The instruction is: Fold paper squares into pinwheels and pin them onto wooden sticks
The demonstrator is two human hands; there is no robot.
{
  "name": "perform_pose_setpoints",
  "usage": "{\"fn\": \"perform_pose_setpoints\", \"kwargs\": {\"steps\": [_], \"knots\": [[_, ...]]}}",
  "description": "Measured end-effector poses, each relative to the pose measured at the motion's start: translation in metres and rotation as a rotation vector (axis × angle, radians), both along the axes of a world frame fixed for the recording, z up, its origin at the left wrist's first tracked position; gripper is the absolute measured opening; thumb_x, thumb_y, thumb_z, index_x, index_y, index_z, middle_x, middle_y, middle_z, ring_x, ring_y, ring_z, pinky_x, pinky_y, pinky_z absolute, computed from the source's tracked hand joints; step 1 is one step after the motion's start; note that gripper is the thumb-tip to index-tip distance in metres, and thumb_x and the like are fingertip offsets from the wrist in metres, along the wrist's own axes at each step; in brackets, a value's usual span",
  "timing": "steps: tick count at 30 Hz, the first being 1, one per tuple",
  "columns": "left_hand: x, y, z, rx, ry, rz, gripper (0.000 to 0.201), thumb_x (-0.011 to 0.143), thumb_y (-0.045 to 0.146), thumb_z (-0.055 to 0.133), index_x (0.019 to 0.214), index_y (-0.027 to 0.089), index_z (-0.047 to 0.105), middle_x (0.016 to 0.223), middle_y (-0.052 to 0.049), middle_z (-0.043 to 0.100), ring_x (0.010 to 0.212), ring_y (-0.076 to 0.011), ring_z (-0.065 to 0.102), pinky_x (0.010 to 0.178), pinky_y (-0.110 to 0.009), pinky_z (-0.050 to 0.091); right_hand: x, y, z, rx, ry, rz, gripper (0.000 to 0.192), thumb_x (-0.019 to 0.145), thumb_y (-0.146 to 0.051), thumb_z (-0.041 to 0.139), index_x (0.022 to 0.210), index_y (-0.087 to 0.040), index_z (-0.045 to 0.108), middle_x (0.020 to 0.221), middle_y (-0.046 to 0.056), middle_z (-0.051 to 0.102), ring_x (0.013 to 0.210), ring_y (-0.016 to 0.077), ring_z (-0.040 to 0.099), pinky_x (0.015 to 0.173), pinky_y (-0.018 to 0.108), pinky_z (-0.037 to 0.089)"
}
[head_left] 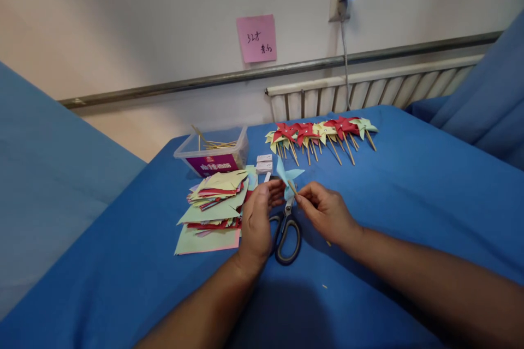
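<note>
We held a light-blue paper pinwheel (pixel 287 175) over the middle of the table (pixel 409 196), our left hand (pixel 257 218) pinching its paper and our right hand (pixel 323 210) pinching its wooden stick (pixel 292 187). Scissors (pixel 286 234) lay beneath; cut paper (pixel 215 202) sat just left, finished pinwheels (pixel 323 133) lined the far edge.

Blue-clothed table (pixel 409 202): scissors (pixel 286 234), paper stack (pixel 213 207).

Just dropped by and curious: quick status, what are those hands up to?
Left hand and right hand both pinching a light blue pinwheel on its stick. Scissors lying on the table right under them. Nothing blocking.
</note>
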State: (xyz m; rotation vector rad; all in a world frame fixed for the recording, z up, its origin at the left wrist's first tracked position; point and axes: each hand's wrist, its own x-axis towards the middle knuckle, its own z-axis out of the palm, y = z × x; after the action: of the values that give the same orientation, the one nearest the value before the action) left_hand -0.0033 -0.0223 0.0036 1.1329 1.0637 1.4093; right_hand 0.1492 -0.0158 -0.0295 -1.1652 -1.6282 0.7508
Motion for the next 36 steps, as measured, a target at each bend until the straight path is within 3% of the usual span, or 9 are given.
{"fn": "perform_pose_setpoints", "kwargs": {"steps": [3, 6, 11, 16, 19, 24, 30, 36], "knots": [[0.001, 0.000, 0.000, -0.015, -0.053, -0.013, 0.045, 0.091, 0.053, 0.044, 0.102, 0.016, 0.069, 0.105, -0.012, 0.071, 0.097, -0.0229, 0.065, 0.082, -0.034, 0.050, 0.000, 0.002, -0.002, -0.038, 0.066, 0.010, 0.012, 0.089, -0.031, 0.054, 0.085, -0.021, 0.059, 0.072, 0.001, 0.066, 0.061, 0.0140, 0.061, 0.055, 0.024, 0.046], [0.002, 0.002, 0.003, -0.017, -0.014, -0.002, 0.036, 0.086, 0.047, 0.056, 0.100, 0.016, 0.068, 0.104, -0.012, 0.072, 0.094, -0.0223, 0.067, 0.082, -0.034, 0.050, -0.002, 0.004, -0.004, -0.114, 0.183, 0.029, 0.014, 0.088, -0.034, 0.055, 0.084, -0.021, 0.058, 0.068, 0.000, 0.064, 0.058, 0.0137, 0.060, 0.056, 0.025, 0.047], [0.003, 0.008, 0.005, 0.007, 0.091, 0.144, 0.025, 0.072, 0.031, 0.074, 0.091, 0.017, 0.067, 0.092, -0.007, 0.072, 0.087, -0.0183, 0.067, 0.080, -0.030, 0.049, -0.006, 0.007, 0.002, -0.269, 0.506, 0.108, 0.026, 0.082, -0.045, 0.062, 0.081, -0.019, 0.057, 0.065, -0.001, 0.062, 0.052, 0.0123, 0.057, 0.053, 0.026, 0.047], [-0.001, 0.013, 0.002, 0.033, 0.128, 0.231, 0.038, 0.066, 0.027, 0.079, 0.101, 0.018, 0.065, 0.103, -0.006, 0.068, 0.093, -0.0168, 0.063, 0.082, -0.027, 0.048, -0.007, 0.007, 0.010, -0.462, 0.700, 0.216, 0.036, 0.073, -0.051, 0.071, 0.076, -0.017, 0.058, 0.058, -0.002, 0.060, 0.049, 0.0108, 0.054, 0.051, 0.025, 0.043], [-0.001, 0.012, 0.001, -0.028, 0.033, 0.152, 0.039, 0.070, 0.033, 0.077, 0.103, 0.017, 0.064, 0.101, -0.005, 0.068, 0.092, -0.0160, 0.063, 0.083, -0.027, 0.048, -0.007, 0.006, 0.012, -0.502, 0.726, 0.241, 0.037, 0.072, -0.051, 0.073, 0.076, -0.017, 0.058, 0.059, -0.003, 0.060, 0.049, 0.0103, 0.054, 0.053, 0.024, 0.043], [0.005, 0.008, 0.005, -0.171, -0.137, -0.025, 0.037, 0.070, 0.036, 0.077, 0.097, 0.015, 0.064, 0.084, -0.003, 0.068, 0.072, -0.0141, 0.062, 0.070, -0.027, 0.049, -0.010, 0.003, 0.011, -0.509, 0.705, 0.278, 0.038, 0.071, -0.051, 0.074, 0.078, -0.017, 0.059, 0.063, -0.002, 0.061, 0.049, 0.0098, 0.054, 0.051, 0.024, 0.043], [0.005, 0.007, 0.005, -0.197, -0.185, -0.004, 0.034, 0.064, 0.033, 0.081, 0.085, 0.016, 0.061, 0.068, 0.001, 0.063, 0.055, -0.0117, 0.057, 0.057, -0.025, 0.046, -0.014, 0.000, 0.008, -0.496, 0.662, 0.383, 0.038, 0.072, -0.053, 0.073, 0.072, -0.017, 0.059, 0.060, -0.002, 0.061, 0.048, 0.0104, 0.056, 0.051, 0.026, 0.048], [0.003, 0.007, 0.002, -0.217, -0.158, -0.054, 0.028, 0.070, 0.034, 0.078, 0.083, 0.016, 0.060, 0.062, 0.002, 0.061, 0.048, -0.0115, 0.055, 0.051, -0.025, 0.044, -0.014, 0.000, 0.005, -0.460, 0.639, 0.405, 0.037, 0.073, -0.051, 0.072, 0.075, -0.017, 0.059, 0.061, -0.003, 0.060, 0.048, 0.0103, 0.057, 0.052, 0.026, 0.048]]}}
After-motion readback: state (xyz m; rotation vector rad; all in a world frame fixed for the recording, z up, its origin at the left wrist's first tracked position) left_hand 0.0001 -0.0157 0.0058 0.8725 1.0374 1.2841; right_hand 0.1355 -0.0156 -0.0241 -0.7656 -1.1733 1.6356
